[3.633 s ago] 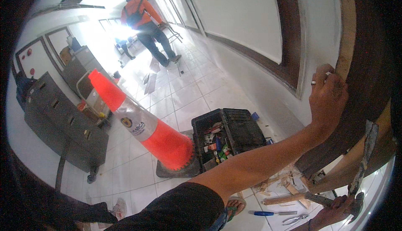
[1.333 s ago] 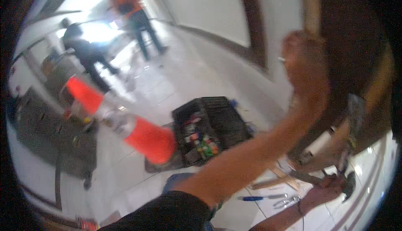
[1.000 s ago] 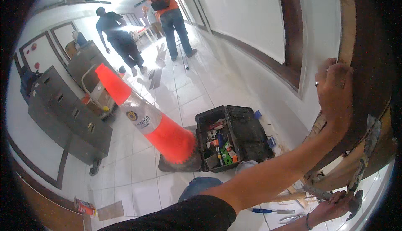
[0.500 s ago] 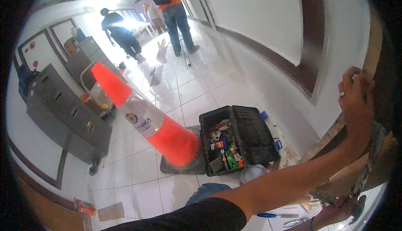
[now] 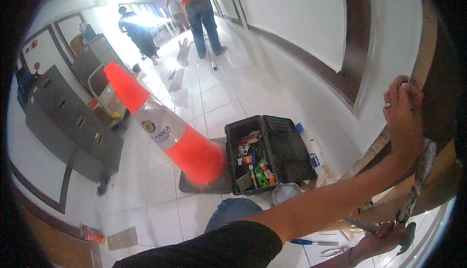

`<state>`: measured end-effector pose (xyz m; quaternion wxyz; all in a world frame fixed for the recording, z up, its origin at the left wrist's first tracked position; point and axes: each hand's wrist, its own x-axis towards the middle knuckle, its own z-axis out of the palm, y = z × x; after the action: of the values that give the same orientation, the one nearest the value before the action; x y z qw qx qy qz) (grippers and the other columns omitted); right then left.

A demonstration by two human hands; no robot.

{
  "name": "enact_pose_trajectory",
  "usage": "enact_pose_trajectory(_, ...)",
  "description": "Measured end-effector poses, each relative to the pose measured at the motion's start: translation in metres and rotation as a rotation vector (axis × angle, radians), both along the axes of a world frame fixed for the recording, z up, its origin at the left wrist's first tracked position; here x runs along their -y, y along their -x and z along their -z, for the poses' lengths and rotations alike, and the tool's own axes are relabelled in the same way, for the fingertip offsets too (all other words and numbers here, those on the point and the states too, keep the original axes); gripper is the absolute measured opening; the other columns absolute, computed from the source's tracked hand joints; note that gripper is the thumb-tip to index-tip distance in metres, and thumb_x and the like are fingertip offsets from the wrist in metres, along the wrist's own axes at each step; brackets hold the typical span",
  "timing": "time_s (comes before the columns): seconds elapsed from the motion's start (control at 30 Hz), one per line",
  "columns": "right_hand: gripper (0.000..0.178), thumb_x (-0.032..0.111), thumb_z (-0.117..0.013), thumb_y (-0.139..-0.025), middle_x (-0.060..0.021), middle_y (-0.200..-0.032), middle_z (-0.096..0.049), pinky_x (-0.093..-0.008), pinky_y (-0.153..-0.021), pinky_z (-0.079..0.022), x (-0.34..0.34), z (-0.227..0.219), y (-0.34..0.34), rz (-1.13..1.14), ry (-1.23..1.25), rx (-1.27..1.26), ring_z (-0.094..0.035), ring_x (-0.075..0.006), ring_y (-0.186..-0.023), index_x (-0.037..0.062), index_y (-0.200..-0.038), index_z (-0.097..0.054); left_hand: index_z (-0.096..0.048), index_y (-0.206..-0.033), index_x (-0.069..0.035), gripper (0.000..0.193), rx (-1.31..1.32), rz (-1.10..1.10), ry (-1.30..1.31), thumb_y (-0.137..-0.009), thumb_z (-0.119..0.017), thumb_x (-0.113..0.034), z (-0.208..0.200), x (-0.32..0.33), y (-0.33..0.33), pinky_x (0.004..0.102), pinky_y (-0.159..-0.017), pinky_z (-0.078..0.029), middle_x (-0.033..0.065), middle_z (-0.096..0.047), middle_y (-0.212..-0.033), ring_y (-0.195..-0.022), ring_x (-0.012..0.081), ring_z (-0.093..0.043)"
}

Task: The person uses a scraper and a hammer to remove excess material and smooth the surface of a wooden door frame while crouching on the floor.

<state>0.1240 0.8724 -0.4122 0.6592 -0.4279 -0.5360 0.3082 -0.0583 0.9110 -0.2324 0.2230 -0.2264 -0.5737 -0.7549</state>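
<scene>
My left hand [image 5: 404,105], with a ring on one finger, is raised at the right against the edge of a brown wooden frame [image 5: 428,49]. Its fingers are bent and closed; what is between them is too small to make out. Lower down, my right hand [image 5: 378,243] is closed round a hammer whose dark metal head [image 5: 407,239] sticks out beyond the fist. A paint-spattered bar [image 5: 422,175] slants between the two hands. Below my left forearm, a blue-handled chisel [image 5: 314,242] and pliers [image 5: 334,251] lie beside my right hand.
An open black toolbox [image 5: 289,153] full of small tools stands by an orange-and-white traffic cone [image 5: 194,156]. A whitish tub [image 5: 286,193] sits near my forearm. Grey filing cabinets [image 5: 73,127] line the left wall. A person in orange [image 5: 199,15] and another in dark clothes [image 5: 138,34] stand farther off.
The view has shifted slightly, so most things sit a little higher and farther left. Both hands keep their places at the frame and hammer. The far person in dark clothes has changed posture.
</scene>
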Motion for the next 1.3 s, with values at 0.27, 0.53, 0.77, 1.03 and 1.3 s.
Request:
enact_pose_trajectory(0.27, 0.022, 0.021, -0.050, -0.093, -0.0108, -0.091, -0.059, -0.0198, -0.051, -0.030, -0.012, -0.018, -0.013, -0.051, -0.039, -0.211, -0.038, -0.0080, -0.060, 0.0046, -0.107, -0.046, -0.053, -0.099, -0.003, 0.015, -0.242, 0.005, -0.002, -0.086, -0.057, -0.007, 0.022, 0.015, 0.023, 0.0404, -0.086, -0.042, 0.0155, -0.052, -0.116, -0.107, 0.0317, -0.050)
enact_pose_trajectory(0.53, 0.021, 0.021, -0.053, -0.092, -0.0138, -0.086, -0.061, -0.0162, -0.037, -0.023, -0.019, -0.025, -0.029, -0.278, 0.215, -0.670, -0.032, -0.0028, -0.046, 0.0021, -0.097, -0.047, -0.058, -0.103, -0.007, 0.026, -0.243, 0.110, 0.015, -0.079, -0.070, -0.008, 0.029, 0.010, 0.014, 0.0326, -0.076, -0.049, 0.0087, -0.056, -0.107, -0.099, 0.0215, -0.056)
enact_pose_trajectory(0.77, 0.039, 0.034, -0.053, -0.095, -0.0083, -0.070, -0.055, -0.0163, -0.034, -0.021, -0.024, -0.030, -0.041, -0.169, 0.278, -0.654, -0.030, -0.0021, -0.043, -0.0051, -0.094, -0.054, -0.068, -0.090, -0.008, 0.015, -0.257, -0.142, 0.083, -0.080, -0.074, -0.018, 0.017, 0.011, 0.009, 0.0312, -0.075, -0.049, 0.0062, -0.057, -0.110, -0.101, 0.0182, -0.057)
enact_pose_trajectory(1.03, 0.039, 0.034, -0.053, -0.095, -0.0052, -0.066, -0.052, -0.0170, -0.034, -0.023, -0.034, -0.021, -0.043, -0.170, 0.234, -0.644, -0.033, -0.0015, -0.044, -0.0057, -0.094, -0.055, -0.067, -0.084, -0.006, 0.012, -0.214, -0.197, -0.021, -0.075, -0.074, -0.011, 0.019, -0.005, 0.010, 0.0323, -0.066, -0.048, 0.0090, -0.058, -0.104, -0.094, 0.0227, -0.058)
enact_pose_trajectory(1.3, 0.036, 0.029, -0.056, -0.093, -0.0120, -0.076, -0.060, -0.0169, -0.034, -0.024, -0.030, -0.008, -0.041, -0.200, 0.222, -0.613, -0.034, -0.0024, -0.044, -0.0066, -0.095, -0.054, -0.064, -0.083, -0.004, 0.010, -0.208, -0.138, -0.009, -0.079, -0.069, -0.011, 0.017, -0.004, 0.015, 0.0328, -0.076, -0.045, 0.0118, -0.057, -0.112, -0.103, 0.0270, -0.056)
